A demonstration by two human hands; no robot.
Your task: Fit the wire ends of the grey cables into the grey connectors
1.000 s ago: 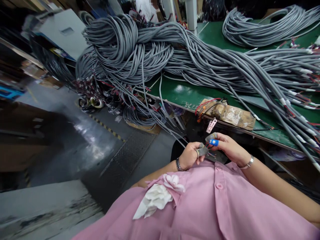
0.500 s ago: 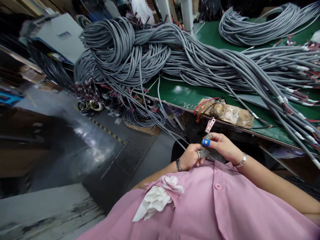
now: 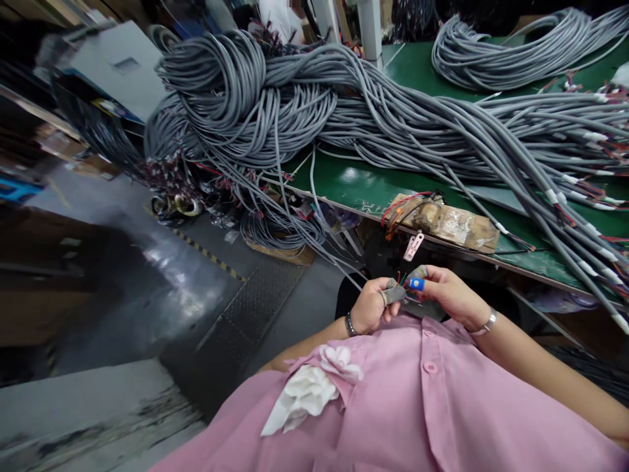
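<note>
My left hand (image 3: 374,306) is closed around the end of a grey cable, with its covered thumb pressed on it. Thin coloured wires (image 3: 401,280), red and green among them, fan out from that end between my hands. Close by on the right, my right hand (image 3: 445,295) pinches at the wires; its fingertips wear a grey cover and a blue wrap (image 3: 417,284). Both hands are in front of the pink shirt (image 3: 383,393), just below the bench edge. The grey cable runs up and left from my left hand toward the bundles.
Large grey cable bundles (image 3: 393,118) lie across the green bench (image 3: 344,177). A taped wooden block (image 3: 457,226) with a pink tag (image 3: 413,246) sits at the near edge. More coils (image 3: 280,231) hang below at left. A person in white (image 3: 282,19) is behind the bench.
My right hand has shifted slightly right, away from my left hand. Coloured wires now show spread between the two hands. My left hand has moved slightly left.
</note>
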